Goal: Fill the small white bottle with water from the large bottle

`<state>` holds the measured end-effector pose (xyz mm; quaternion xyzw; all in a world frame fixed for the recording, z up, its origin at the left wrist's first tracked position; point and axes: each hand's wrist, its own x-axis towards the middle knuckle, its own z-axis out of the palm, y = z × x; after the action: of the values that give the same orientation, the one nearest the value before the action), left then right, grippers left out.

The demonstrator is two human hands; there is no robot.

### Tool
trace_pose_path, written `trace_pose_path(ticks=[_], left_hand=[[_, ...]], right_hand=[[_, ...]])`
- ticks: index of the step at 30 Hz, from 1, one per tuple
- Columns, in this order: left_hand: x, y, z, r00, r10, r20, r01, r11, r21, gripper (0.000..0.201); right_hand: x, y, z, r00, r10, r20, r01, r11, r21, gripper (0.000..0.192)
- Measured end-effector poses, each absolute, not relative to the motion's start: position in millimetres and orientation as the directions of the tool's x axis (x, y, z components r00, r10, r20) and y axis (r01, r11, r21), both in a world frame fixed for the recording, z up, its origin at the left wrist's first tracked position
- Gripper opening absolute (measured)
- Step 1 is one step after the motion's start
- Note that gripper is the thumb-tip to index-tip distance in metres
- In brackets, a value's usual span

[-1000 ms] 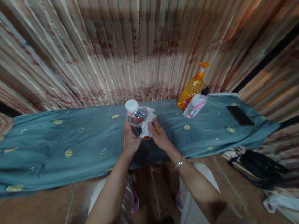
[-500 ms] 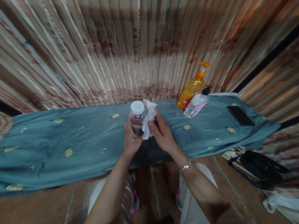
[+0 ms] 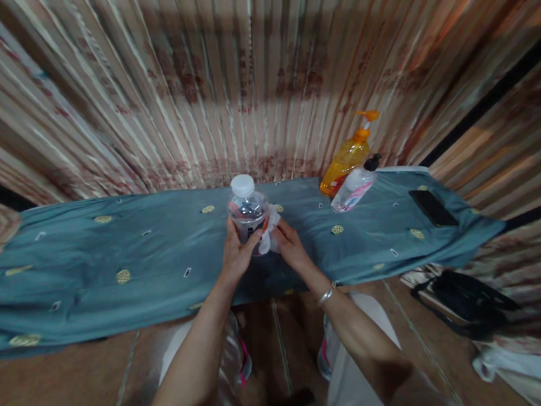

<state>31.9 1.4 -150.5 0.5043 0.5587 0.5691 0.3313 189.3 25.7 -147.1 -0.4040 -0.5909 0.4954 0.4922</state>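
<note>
A clear plastic bottle (image 3: 248,206) with a white cap stands upright near the middle of the cloth-covered table. My left hand (image 3: 237,252) is wrapped round its left and front side. In my right hand (image 3: 291,244) is a crumpled white tissue (image 3: 269,232), held against the bottle's right side. An orange-red patch shows at the bottle's edge beside the tissue. The lower front of the bottle is partly hidden by my left fingers and thumb.
A yellow pump bottle (image 3: 346,165) and a clear pump bottle (image 3: 354,188) with a black top stand to the right. Farther right lies a black phone (image 3: 432,208). The teal cloth (image 3: 160,252) drapes over the table, a curtain (image 3: 203,94) hangs behind, and a black bag (image 3: 471,302) sits at lower right.
My right hand and the tissue have moved down the bottle's right side, uncovering more of its shoulder. The tissue is more bunched. The bottle has shifted slightly left and up in view.
</note>
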Motion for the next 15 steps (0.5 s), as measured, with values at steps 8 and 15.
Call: trace_pose_path(ticks=[8, 15], left_hand=[[31, -2, -149, -0.261, 0.945, 0.197, 0.223, -0.14, 0.965, 0.087], [14, 5, -153, -0.321, 0.89, 0.323, 0.223, -0.26, 0.939, 0.09]], right_hand=[[184, 21, -143, -0.123, 0.973, 0.197, -0.032, 0.194, -0.98, 0.052], [209, 32, -169, -0.06, 0.997, 0.04, 0.009, 0.041, -0.999, 0.046]])
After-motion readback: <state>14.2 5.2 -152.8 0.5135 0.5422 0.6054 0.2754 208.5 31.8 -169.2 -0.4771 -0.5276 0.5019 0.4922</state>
